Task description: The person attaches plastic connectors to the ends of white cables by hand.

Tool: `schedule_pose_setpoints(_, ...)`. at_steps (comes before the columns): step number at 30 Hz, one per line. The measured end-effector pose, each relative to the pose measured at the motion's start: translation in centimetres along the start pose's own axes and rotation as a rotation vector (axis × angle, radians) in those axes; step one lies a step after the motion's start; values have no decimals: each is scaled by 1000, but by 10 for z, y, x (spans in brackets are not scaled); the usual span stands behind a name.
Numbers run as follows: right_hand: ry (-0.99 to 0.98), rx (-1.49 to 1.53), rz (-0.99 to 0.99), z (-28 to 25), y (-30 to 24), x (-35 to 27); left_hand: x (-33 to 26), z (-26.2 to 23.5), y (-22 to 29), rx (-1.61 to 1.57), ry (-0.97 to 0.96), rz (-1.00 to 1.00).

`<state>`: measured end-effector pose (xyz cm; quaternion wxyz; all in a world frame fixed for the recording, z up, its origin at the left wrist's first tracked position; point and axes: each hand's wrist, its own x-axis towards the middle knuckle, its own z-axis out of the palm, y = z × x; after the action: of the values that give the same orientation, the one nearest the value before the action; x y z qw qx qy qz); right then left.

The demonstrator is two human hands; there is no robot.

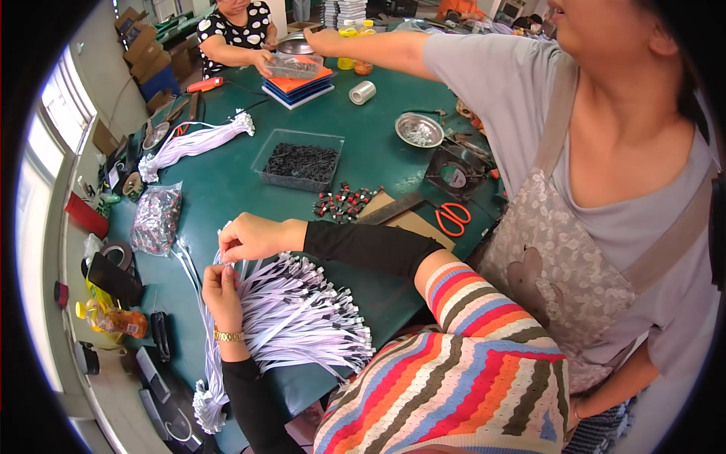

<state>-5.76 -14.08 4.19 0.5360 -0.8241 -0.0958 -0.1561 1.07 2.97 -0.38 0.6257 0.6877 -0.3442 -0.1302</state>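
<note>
My left hand (221, 293), with a gold watch at the wrist, pinches a thin white cable near the table's left side. Just above it, my right hand (255, 236) is also closed in a pinch, fingertips close to the left ones; what it grips is mostly hidden. To the right of my left hand, a fanned pile of white cables (302, 321) with small dark-tipped connectors covers the near table. A long bundle of white cables (212, 371) runs down beside my left forearm, its white plug ends gathered at the bottom.
Beyond my hands are small red-and-black parts (344, 203), a clear bin of black pieces (301, 160) and orange-handled scissors (452, 219). A bag of parts (157, 219) lies left. One co-worker (522, 113) reaches across from the right toward another (234, 38) at the far side.
</note>
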Motion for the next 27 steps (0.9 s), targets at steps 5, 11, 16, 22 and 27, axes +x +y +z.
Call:
schedule_pose_setpoints(5,-50,-143,-20,-8,-9,3,0,1,-2,28,3,36)
schedule_pose_setpoints(11,-137,-279,-100,-11,-7,4,-1,1,-4,71,-12,34)
schedule_pose_setpoints(16,-119,-269,-97,-9,-11,2,-3,1,1,76,-12,25)
schedule_pose_setpoints(22,-126,-321,-173,-14,-6,3,-3,3,6,103,-11,64)
schedule_pose_setpoints(27,-170,-461,-133,-13,-9,2,-5,2,6,166,-4,85)
